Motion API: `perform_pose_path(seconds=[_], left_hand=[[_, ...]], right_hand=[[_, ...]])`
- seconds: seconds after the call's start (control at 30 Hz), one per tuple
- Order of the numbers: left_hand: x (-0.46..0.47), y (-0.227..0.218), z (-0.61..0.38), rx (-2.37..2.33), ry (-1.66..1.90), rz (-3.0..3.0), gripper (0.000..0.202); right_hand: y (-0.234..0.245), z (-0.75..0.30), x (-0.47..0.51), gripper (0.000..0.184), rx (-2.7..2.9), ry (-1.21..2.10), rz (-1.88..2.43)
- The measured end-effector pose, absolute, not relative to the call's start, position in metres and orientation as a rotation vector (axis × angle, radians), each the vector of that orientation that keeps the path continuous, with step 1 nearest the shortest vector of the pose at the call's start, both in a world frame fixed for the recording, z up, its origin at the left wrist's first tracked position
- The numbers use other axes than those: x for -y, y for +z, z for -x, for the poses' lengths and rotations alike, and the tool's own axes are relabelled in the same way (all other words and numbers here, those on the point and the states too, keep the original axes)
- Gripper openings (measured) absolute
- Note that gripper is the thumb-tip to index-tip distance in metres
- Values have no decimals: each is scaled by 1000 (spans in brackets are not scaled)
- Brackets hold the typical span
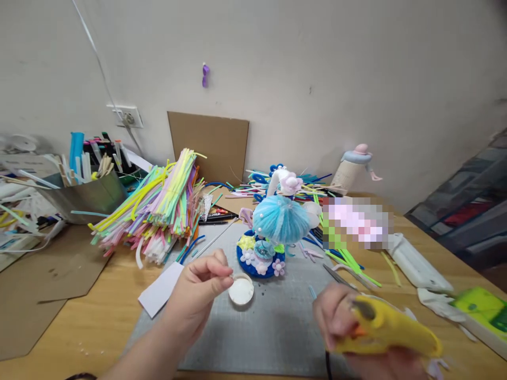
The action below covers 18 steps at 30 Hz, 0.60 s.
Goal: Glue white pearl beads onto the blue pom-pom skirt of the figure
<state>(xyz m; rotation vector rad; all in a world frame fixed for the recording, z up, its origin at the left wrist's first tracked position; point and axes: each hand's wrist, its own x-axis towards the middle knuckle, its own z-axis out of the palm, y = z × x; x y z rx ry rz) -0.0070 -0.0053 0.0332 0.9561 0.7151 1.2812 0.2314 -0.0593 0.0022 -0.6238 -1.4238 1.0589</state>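
Note:
My right hand (335, 316) is wrapped round a yellow hot glue gun (400, 327) with an orange trigger, blurred at the lower right. My left hand (202, 287) is closed in a pinch above the grey cutting mat (245, 348); whatever its fingertips hold is too small to make out. Right by those fingertips lies a small round white dish (241, 291). Behind the dish stands a fuzzy pipe-cleaner ornament with a light blue umbrella-like top (281, 219). Its dark blue round base (242, 256) carries yellow, white and pink flowers.
A big bundle of coloured pipe cleaners (170, 200) lies left of the mat, near a metal container (91, 195) of sticks. More loose pipe cleaners (348, 258) and scissors (336, 277) lie to the right. A cardboard sheet (209, 142) leans on the wall.

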Motion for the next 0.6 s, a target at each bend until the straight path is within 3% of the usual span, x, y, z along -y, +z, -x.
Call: perform_pose_path(seconds=[0.1, 0.27, 0.6], left_hand=[[6, 58, 8, -746, 1364, -1160, 10], [4, 96, -2, -887, 1526, -1478, 9], [-8, 108, -17, -1095, 1488, -1695, 4]], right_hand=[[25, -232, 55, 31, 1133, 1063, 526], [57, -221, 28, 16, 726, 1049, 677], [56, -210, -11, 23, 692, 1082, 580]])
